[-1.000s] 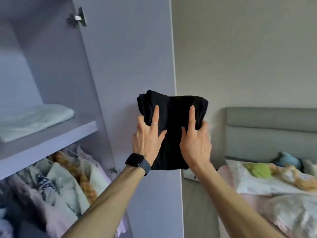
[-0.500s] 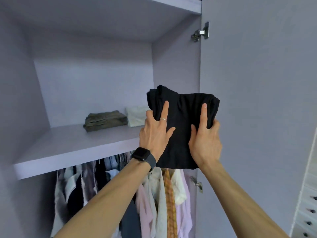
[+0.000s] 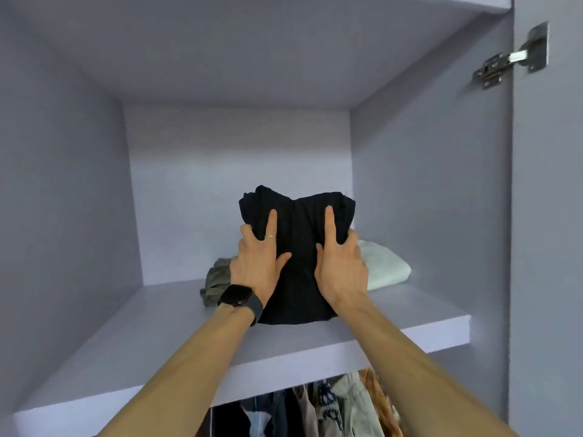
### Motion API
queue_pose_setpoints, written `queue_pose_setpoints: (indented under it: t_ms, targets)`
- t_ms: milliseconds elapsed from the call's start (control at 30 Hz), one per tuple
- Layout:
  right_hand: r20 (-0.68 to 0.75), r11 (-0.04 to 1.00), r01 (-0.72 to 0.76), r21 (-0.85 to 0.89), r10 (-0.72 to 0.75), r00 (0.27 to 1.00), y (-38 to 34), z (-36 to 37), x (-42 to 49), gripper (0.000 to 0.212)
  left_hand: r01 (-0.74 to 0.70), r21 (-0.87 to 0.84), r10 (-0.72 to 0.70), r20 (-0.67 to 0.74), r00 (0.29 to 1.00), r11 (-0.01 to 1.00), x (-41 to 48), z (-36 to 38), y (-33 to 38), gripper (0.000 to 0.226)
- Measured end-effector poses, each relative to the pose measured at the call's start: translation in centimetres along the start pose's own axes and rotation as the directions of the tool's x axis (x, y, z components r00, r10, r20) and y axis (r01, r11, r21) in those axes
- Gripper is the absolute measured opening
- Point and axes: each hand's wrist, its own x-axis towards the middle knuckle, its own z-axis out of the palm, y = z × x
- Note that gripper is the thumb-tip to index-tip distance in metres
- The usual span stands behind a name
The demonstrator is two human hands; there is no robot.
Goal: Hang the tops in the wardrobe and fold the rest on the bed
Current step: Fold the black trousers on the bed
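While both arms were raised into the upper compartment of the wardrobe [image 3: 79, 184], one folded black garment [image 3: 296, 272] was held between two hands, over the front half of the one shelf [image 3: 126, 342] in view. It stood nearly upright, top edge tipped toward the back wall. Whether its lower edge touched the shelf could not be told.

The left hand [image 3: 257, 263] gripped the garment's left side. One index finger lay straight up the front and the thumb was spread on the cloth, with the other fingers [image 3: 247, 230] curled round the edge behind it. The right hand [image 3: 342, 266] mirrored that on the right side: one index straight, thumb on the front, the rest wrapped round the right edge. Both hands were grasping the garment, and neither was released.

There was one dark watch [image 3: 239, 298] on the left wrist and one thin ring [image 3: 270, 237] on the left index finger.

Two other folded items lay on the shelf behind the hands. One olive garment [image 3: 216, 279] sat at the left, partly hidden by the left hand and wrist. One pale white garment [image 3: 385, 266] sat at the right, near the right side wall. The two looked apart, but the black garment covered the gap between them.

Below the shelf hung a row of hanging clothes [image 3: 331, 408], several pieces in mixed colours, the exact count unclear as they overlapped. One metal hinge [image 3: 511, 58] sat at the upper right, joining the wardrobe side to one open door [image 3: 549, 247].
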Motion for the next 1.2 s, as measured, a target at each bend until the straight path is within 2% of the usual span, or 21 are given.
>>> queue_pose_setpoints:
  t_ms: [100,233,400,600,700,800,867,933,1000,1067,1200]
  targets:
    - [0.045,0.999,0.036,-0.036,-0.034,0.998,-1.0,4.3,3.2,0.074,0.054,0.093,-0.054,-0.003,0.999,0.994,3.5,1.9,-1.9,0.088]
    - [0.144,0.991,0.098,-0.087,-0.085,0.986,-2.5,9.3,7.1,0.089,0.122,0.219,-0.126,0.004,0.992,0.968,7.6,4.4,-4.4,0.088]
    - [0.257,0.988,0.153,-0.025,-0.142,0.956,-4.3,14.7,11.0,0.089,0.221,0.293,-0.242,0.037,0.97,0.93,11.8,7.2,-7.9,0.089]
    - [0.477,0.978,0.204,-0.041,-0.16,0.864,-4.9,20.3,11.2,0.094,0.297,0.336,-0.375,0.198,0.906,0.894,12.7,10.6,-11.2,0.085]
    - [0.57,0.986,0.164,-0.026,-0.12,0.813,-4.8,22.2,11.3,0.092,0.329,0.321,-0.421,0.281,0.863,0.888,12.5,11.9,-12.7,0.082]
    - [0.623,0.994,0.105,-0.015,-0.073,0.779,-4.5,23.1,11.7,0.091,0.319,0.296,-0.406,0.307,0.861,0.9,13.0,12.0,-13.3,0.083]
    - [0.642,0.997,0.071,-0.037,-0.03,0.766,-4.4,23.5,11.4,0.087,0.305,0.352,-0.416,0.302,0.857,0.885,12.9,12.3,-13.6,0.082]
    - [0.582,0.986,0.136,-0.094,-0.056,0.811,-4.2,23.7,10.8,0.081,0.215,0.516,-0.381,0.242,0.892,0.83,12.2,12.9,-13.9,0.078]
    - [0.542,0.958,0.264,-0.11,-0.165,0.824,-4.1,23.9,10.5,0.074,0.117,0.596,-0.314,0.238,0.919,0.794,11.7,13.5,-14.3,0.073]
    - [0.603,0.94,0.324,-0.106,-0.198,0.772,-4.1,24.2,10.6,0.066,0.066,0.596,-0.283,0.279,0.918,0.8,11.6,13.7,-15.0,0.071]
    - [0.775,0.97,0.218,-0.103,-0.059,0.629,-3.5,24.5,11.2,0.069,0.051,0.594,-0.317,0.351,0.881,0.802,11.7,13.7,-15.6,0.069]
